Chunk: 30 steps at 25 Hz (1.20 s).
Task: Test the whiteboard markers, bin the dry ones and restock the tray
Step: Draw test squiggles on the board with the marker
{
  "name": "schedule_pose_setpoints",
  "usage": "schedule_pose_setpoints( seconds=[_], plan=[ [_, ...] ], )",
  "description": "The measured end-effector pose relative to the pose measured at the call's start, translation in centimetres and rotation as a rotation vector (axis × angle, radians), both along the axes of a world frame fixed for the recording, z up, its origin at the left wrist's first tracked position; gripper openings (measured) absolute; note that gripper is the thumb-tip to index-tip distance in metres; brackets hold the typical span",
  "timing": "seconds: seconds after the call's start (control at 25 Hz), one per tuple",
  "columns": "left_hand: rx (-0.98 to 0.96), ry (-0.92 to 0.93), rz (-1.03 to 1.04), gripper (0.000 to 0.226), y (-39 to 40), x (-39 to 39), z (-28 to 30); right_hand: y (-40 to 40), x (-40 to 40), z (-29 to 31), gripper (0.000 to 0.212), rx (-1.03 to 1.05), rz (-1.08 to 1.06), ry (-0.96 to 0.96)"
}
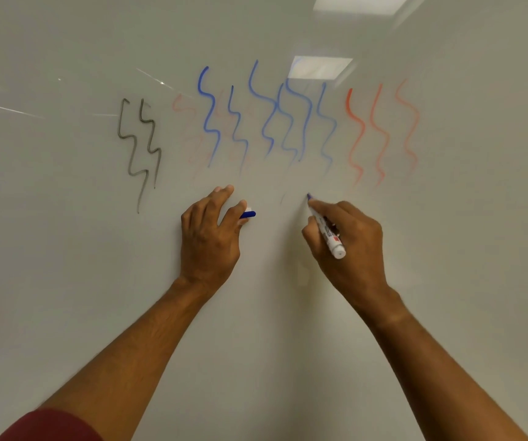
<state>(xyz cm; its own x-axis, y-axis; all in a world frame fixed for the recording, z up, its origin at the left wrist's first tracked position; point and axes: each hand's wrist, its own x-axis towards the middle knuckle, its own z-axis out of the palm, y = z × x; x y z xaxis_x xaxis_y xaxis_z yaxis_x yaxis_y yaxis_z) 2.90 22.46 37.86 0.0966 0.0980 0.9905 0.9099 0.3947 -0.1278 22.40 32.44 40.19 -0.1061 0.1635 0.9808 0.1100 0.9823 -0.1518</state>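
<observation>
right hand (345,240) pinches the marker (328,232), tip up-left on the whiteboard (65,281); left hand (208,237) grips its blue cap (249,214).

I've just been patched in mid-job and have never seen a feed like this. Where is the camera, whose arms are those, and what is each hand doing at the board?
There is one picture, taken by a wide-angle camera worn on a person's head, so you look out along their own two bare arms. There is no machine here.

The pale surface filling the view is a whiteboard. On it are test squiggles: grey squiggles on the left, blue squiggles in the middle with faint pinkish ones among them, and red squiggles on the right.

The right hand grips an uncapped marker, its tip up against the board. The left hand rests by the board and pinches the blue cap between thumb and fingers.

The bright patches up top are ceiling lights reflected in the board. No tray or bin is in view.
</observation>
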Motion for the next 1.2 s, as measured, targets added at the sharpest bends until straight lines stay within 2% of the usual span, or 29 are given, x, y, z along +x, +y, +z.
schedule_pose_setpoints(
  seconds=[0.12, 0.28, 0.36, 0.44, 0.56, 0.68, 0.8, 0.92, 1.0, 1.08, 1.2],
  plan=[
    [-0.003, 0.01, -0.005, 0.028, -0.1, 0.0, -0.1, 0.4, 0.8, -2.5, 0.015, -0.041, 0.018, 0.05],
    [-0.007, 0.005, 0.001, 0.028, -0.1, 0.1, -0.2, -0.3, 1.9, -6.3, 0.014, -0.18, 0.061, -0.01],
    [-0.004, -0.001, 0.009, 0.027, -0.2, 0.3, -0.3, -0.9, 2.4, -6.5, 0.013, -0.27, 0.144, -0.095],
    [-0.009, -0.003, 0.005, 0.027, -0.4, 0.5, -0.2, -0.9, 3.1, -4.9, 0.013, -0.32, 0.222, -0.006],
    [-0.027, -0.01, 0.008, 0.026, -0.6, 0.7, -0.1, 0.2, 3.0, -0.6, 0.01, -0.312, 0.246, 0.199],
    [-0.03, -0.013, -0.008, 0.026, -0.6, 0.8, -0.2, 0.9, 2.2, 1.3, 0.012, -0.265, 0.224, 0.172],
    [-0.036, -0.014, -0.008, 0.027, -0.5, 0.7, -0.3, 1.1, 2.5, -0.8, 0.007, -0.195, 0.116, 0.12],
    [-0.051, -0.04, -0.03, 0.029, -0.6, 0.7, -0.4, 1.2, 3.6, -4.7, 0.008, -0.23, 0.1, 0.028],
    [-0.06, -0.075, -0.048, 0.027, -0.7, 1.1, -0.3, 0.6, 4.1, -6.7, 0.013, -0.367, 0.175, -0.06],
    [-0.055, -0.126, -0.095, 0.024, -0.7, 1.9, -0.6, 0.1, 4.6, -7.6, 0.016, -0.545, 0.32, -0.011],
    [-0.056, -0.218, -0.174, 0.024, -1.2, 3.4, -2.4, -0.5, 5.0, -8.8, 0.012, -0.656, 0.452, 0.008]
  ],
)
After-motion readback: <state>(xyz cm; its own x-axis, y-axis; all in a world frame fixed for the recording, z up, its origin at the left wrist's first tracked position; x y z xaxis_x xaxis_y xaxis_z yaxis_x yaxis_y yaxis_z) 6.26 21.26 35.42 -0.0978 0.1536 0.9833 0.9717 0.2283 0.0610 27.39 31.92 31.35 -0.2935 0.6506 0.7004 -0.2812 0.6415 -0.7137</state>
